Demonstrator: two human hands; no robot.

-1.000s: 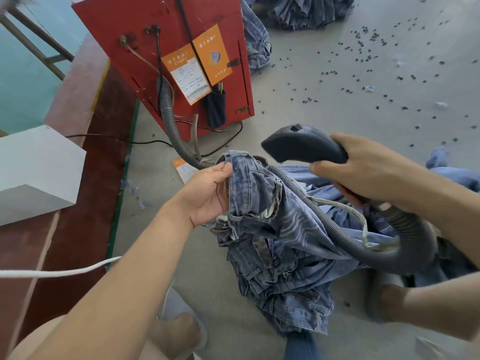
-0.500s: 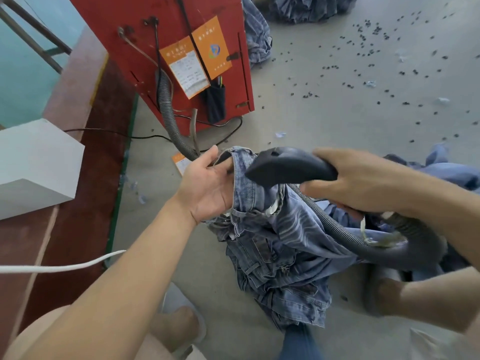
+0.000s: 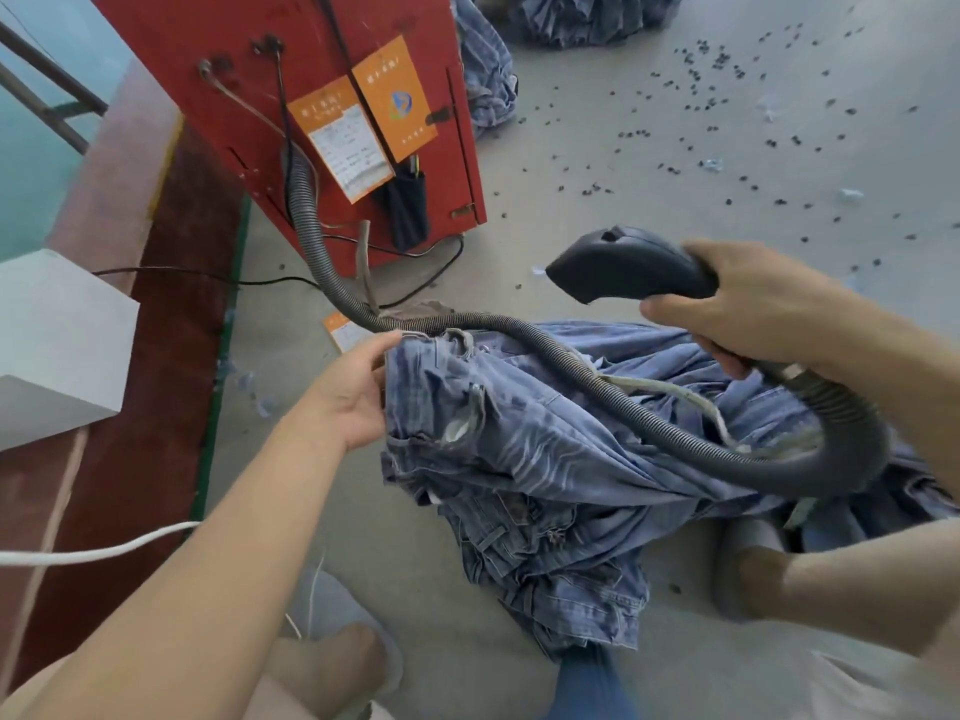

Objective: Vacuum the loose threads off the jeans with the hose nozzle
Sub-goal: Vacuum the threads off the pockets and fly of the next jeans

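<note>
Jeans (image 3: 545,459) held by left hand (image 3: 353,402); right hand (image 3: 753,309) lifts nozzle (image 3: 628,272) above.

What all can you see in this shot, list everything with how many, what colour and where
jeans: a heap, blue, on the floor at centre
nozzle: one, dark grey, held up above the jeans
hose: one, grey ribbed, from the red box across the jeans to the nozzle
red box: one, top centre, orange labels on it
more jeans: blue, top edge
dark bits: many, scattered on the grey floor, upper right
white block: one, left edge
white cord: one, lower left
left hand: grips the jeans' edge
right hand: grips the nozzle's handle
</note>
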